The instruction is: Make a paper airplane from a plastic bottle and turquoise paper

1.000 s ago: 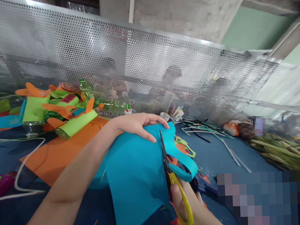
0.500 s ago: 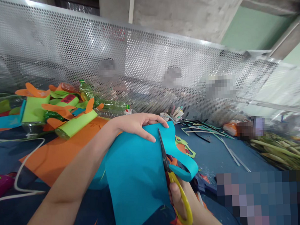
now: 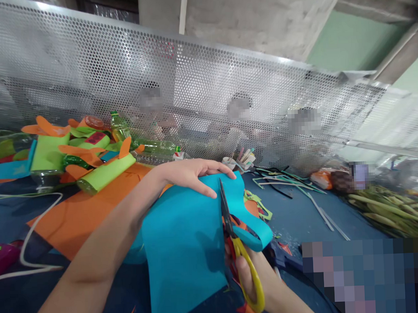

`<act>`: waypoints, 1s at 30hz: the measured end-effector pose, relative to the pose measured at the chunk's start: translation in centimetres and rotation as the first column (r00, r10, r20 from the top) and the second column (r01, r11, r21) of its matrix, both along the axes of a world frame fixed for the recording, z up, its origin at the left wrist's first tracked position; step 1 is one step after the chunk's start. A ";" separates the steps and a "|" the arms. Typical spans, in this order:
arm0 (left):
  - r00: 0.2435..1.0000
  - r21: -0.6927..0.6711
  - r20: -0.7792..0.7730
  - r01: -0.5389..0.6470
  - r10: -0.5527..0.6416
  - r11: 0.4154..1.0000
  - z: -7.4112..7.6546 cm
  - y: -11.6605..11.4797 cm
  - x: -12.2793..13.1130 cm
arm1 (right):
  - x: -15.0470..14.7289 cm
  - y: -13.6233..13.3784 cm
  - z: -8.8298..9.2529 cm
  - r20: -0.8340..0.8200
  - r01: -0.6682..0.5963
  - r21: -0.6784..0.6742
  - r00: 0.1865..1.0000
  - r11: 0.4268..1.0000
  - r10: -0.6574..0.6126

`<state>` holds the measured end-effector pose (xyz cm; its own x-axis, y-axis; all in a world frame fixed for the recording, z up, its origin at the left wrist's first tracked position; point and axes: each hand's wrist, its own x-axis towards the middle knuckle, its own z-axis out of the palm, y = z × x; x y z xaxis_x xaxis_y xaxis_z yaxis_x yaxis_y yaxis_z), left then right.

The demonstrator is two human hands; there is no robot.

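A blue sheet of craft paper or foam (image 3: 185,236) stands tilted before me, a curled strip (image 3: 255,233) hanging off its right side. My left hand (image 3: 192,175) grips the sheet near its top edge, thumb on the near face and fingers along the top. In my right hand (image 3: 246,270) is a pair of scissors (image 3: 249,279) with yellow and red handles. Their dark blades point upward at the cut between sheet and strip, close to my left thumb. Part of the right hand's fingers is hidden behind the handles and sheet.
An orange sheet (image 3: 93,212) lies at left under my forearm. Behind it are plastic bottles (image 3: 119,126) and green-wrapped bottle crafts (image 3: 107,172). A cup of markers (image 3: 245,159), thin strips (image 3: 282,178) and leafy stalks (image 3: 381,209) sit farther right. A perforated metal panel (image 3: 98,78) borders the table.
The scissors and my right hand have shifted slightly left, along with the sheet's lower part and the curled strip. My left hand stays nearly in place.
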<state>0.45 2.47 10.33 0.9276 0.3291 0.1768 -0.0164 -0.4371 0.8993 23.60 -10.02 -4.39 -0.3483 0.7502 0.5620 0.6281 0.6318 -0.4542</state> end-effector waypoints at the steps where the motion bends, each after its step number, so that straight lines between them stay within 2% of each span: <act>1: 1.000 -0.002 -0.001 0.003 -0.003 1.000 0.0 0.0 0.0 | -0.1 0.0 0.2 0.002 -0.019 0.005 1.000 1.000 0.019; 10: 0.999 -0.001 0.025 0.042 -0.042 0.999 -0.1 0.0 0.2 | -1.8 -0.4 2.9 -0.111 -0.216 -0.027 0.971 0.976 0.212; 13: 0.998 0.007 0.030 0.049 -0.049 0.999 -0.1 -0.1 0.3 | -2.1 -0.4 3.3 -0.122 -0.218 -0.009 0.969 0.976 0.215; 21: 0.997 0.142 0.000 0.076 -0.077 0.987 0.2 -0.8 0.9 | -2.0 -0.8 3.5 -0.078 -0.186 0.008 0.979 0.983 0.186; 30: 0.998 0.159 -0.014 0.063 -0.061 0.985 0.3 -1.0 1.0 | -2.0 -0.8 3.5 -0.103 -0.148 0.014 0.983 0.989 0.149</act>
